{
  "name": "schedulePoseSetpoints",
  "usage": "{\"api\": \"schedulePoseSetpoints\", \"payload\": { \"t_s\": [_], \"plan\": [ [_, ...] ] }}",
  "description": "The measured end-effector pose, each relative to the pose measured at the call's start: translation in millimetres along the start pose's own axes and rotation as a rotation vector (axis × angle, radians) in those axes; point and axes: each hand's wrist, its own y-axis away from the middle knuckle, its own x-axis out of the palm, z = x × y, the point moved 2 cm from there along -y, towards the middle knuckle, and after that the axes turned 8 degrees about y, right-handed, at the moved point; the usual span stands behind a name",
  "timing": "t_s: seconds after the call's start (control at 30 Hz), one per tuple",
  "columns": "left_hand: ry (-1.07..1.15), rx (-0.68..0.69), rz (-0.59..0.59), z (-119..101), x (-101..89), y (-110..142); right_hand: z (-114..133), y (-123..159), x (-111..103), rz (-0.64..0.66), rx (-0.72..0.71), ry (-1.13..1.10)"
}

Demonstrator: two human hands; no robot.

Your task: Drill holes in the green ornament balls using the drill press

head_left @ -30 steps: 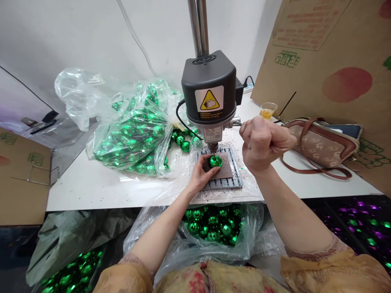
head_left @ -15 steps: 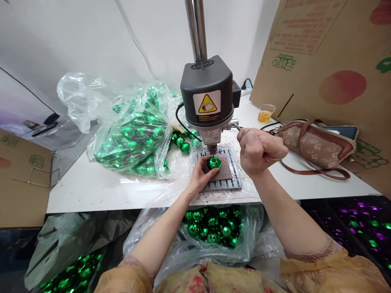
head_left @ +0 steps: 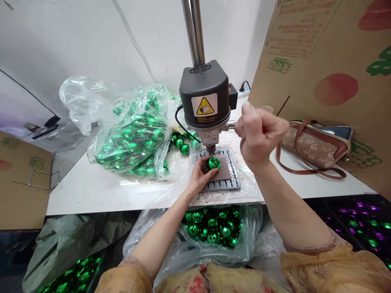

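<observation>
A bench drill press [head_left: 205, 95] with a black motor housing stands at the middle of the table. Under its chuck [head_left: 211, 149] sits a shiny green faceted ball [head_left: 214, 163], with a dark ring or cup around its left side. My left hand [head_left: 200, 177] is closed about the ball and this dark piece, thumb in front, fingers behind. On the right of the drill, my right hand [head_left: 259, 134] makes a fist round the feed lever [head_left: 231, 125], whose grip end is hidden in it. A slotted metal base [head_left: 233, 175] with a brown board [head_left: 224, 173] lies beneath the ball.
Behind on the left lies a clear plastic bag of green balls [head_left: 131, 142], with loose balls [head_left: 184, 149] beside it. Below the table edge is an open bag of green balls [head_left: 210, 224]. A handbag [head_left: 314, 144] and large cardboard box [head_left: 308, 77] stand right. Dark crumbs dot the table.
My right hand has risen, turning the lever upward, and now mostly covers the plastic cup behind it. My left hand and the ball stay under the chuck. The view has shifted slightly.
</observation>
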Motion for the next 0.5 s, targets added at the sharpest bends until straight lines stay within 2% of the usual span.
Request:
{"api": "schedulePoseSetpoints", "payload": {
  "t_s": [0.13, 0.23, 0.3, 0.4, 0.5],
  "plan": [
    [0.018, 0.025, -0.027, -3.0, 0.5, 1.4, -0.8, -30.5, 11.8, 0.064, 0.173, 0.053],
    [-0.056, 0.097, -0.101, -14.1, -2.3, 12.5, -4.0, -36.9, 13.9, 0.107, 0.182, 0.062],
    [-0.159, 0.209, -0.108, -24.2, -6.5, 30.4, -3.9, -36.5, 13.5, 0.099, 0.168, 0.063],
    [-0.345, 0.414, 0.031, -30.5, -16.3, 75.7, -1.8, -36.0, 13.7, 0.07, 0.152, 0.021],
    [-0.604, 0.48, 0.341, -13.8, -28.6, 135.7, -1.4, -37.5, 14.9, 0.04, 0.137, -0.047]
  ]
}}
